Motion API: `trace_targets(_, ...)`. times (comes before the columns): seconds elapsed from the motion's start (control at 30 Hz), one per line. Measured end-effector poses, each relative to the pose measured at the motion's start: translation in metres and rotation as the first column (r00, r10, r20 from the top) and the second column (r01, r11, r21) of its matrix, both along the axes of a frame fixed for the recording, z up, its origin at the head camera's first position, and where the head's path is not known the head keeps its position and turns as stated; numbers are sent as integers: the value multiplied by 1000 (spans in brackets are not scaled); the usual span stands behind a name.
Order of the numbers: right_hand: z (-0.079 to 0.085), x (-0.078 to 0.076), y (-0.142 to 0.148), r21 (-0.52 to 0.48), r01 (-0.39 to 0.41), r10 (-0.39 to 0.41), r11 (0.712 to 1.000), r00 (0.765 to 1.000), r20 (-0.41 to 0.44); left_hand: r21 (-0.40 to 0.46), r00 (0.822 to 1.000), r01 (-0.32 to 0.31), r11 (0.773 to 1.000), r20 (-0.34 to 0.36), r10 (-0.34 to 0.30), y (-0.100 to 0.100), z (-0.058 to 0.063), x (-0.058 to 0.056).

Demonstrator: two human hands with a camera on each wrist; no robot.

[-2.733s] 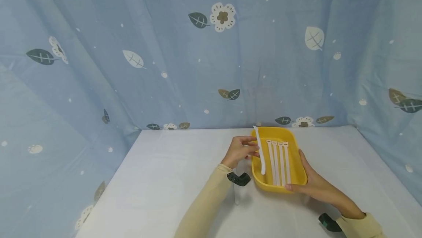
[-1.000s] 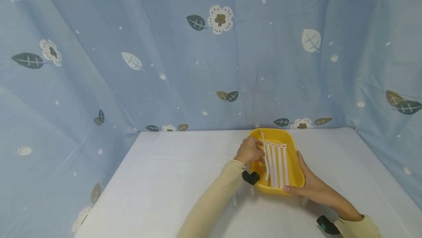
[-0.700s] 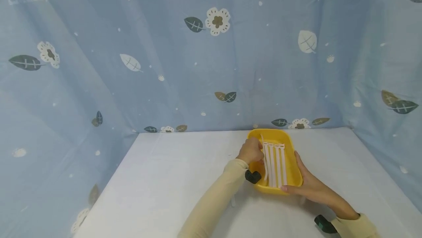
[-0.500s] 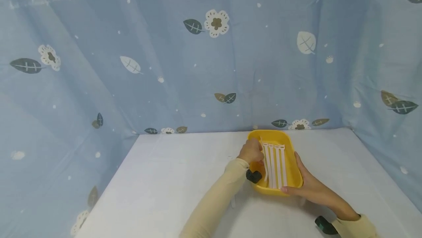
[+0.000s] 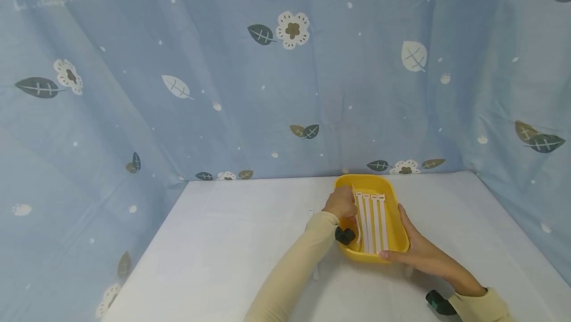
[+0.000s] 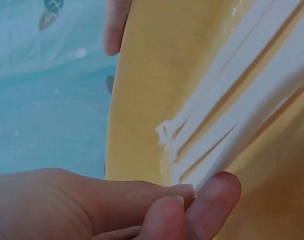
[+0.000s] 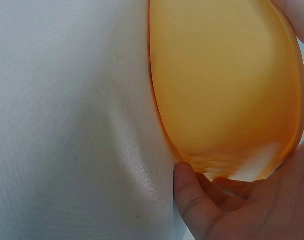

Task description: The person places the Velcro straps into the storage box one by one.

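A yellow tray (image 5: 396,223) stands tilted toward me on the right part of the table. Inside it several white hook-and-loop cable ties (image 5: 376,223) lie side by side, slotted heads at the far end. My left hand (image 5: 341,204) reaches in over the tray's left side and pinches one more white cable tie (image 5: 359,230) between thumb and fingers; the left wrist view shows this held cable tie (image 6: 252,120) bent along the row. Around the tray's near right corner my right hand (image 5: 421,250) grips, thumb on the near rim and fingers along the outer wall (image 7: 227,110).
Another white strip (image 5: 315,271) lies on the white table (image 5: 232,242), partly hidden under my left sleeve. Behind the table hangs a blue printed curtain (image 5: 250,89). Dark wrist devices sit at both wrists.
My left hand has moved right and down into the tray, bringing the pinched cable tie from above the left rim to beside the row. My right hand keeps its grip on the tray.
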State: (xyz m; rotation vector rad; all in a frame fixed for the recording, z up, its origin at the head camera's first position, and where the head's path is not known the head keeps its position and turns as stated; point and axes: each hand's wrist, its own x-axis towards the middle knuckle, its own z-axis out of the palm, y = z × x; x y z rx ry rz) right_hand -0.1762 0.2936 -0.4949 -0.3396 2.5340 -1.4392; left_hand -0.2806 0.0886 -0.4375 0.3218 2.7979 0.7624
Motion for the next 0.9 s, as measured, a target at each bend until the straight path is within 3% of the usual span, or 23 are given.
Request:
trace_targets(0.27,2,4,-2,21,3,-3,1000,1000,-1,-55,1000,-9,998,-2,9,4,-5,-6)
trace_targets(0.47,2,2,-1,14,9,-9,1000,1000,8,-42,1000,-21,999,17,22,6,-8,-13)
trace_targets(0.7,2,2,0,-7,3,-3,1000,1000,0,114,999,36,993,-1,-37,-5,-5,-9)
trace_targets(0.9,2,2,0,5,3,-3,1000,1000,-8,274,996,65,960,43,-80,-20,3,-6)
